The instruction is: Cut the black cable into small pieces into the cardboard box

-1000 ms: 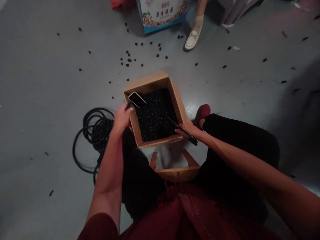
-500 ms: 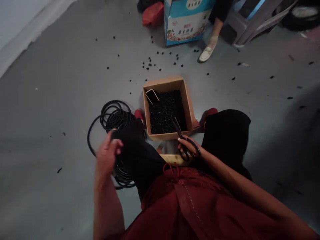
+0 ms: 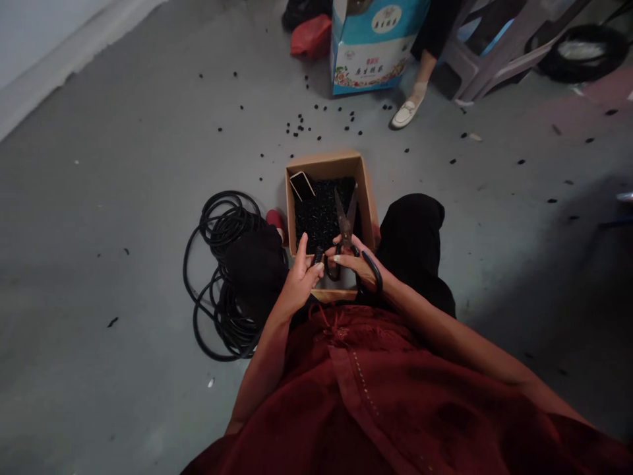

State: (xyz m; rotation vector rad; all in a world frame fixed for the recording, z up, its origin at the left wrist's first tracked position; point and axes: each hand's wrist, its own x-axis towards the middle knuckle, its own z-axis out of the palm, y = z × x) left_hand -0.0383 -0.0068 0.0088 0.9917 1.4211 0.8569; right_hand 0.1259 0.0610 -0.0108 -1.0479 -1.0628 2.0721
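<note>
A cardboard box [image 3: 368,198] stands on the floor between my knees, with many small black pieces [image 3: 321,214] inside and a dark rectangular piece with a pale edge [image 3: 302,187] in its far left corner. Scissors [image 3: 347,227] are in my right hand [image 3: 359,260], their blades spread and pointing away over the box. My left hand [image 3: 300,276] pinches a small dark ribbed piece [image 3: 319,254] at the near edge of the box, close to the scissor handles.
Coiled black tubing [image 3: 222,224] lies on the floor left of my leg. Small black pieces are scattered beyond the box. Farther off are a blue and white carton [image 3: 370,63], a red bag [image 3: 311,37], a person's foot in a white shoe [image 3: 406,113] and a grey plastic stool [image 3: 477,63].
My left hand has moved right, from above the tubing to the box's near edge beside my right hand. The scissors' blades have spread apart, and my right knee has shifted inward.
</note>
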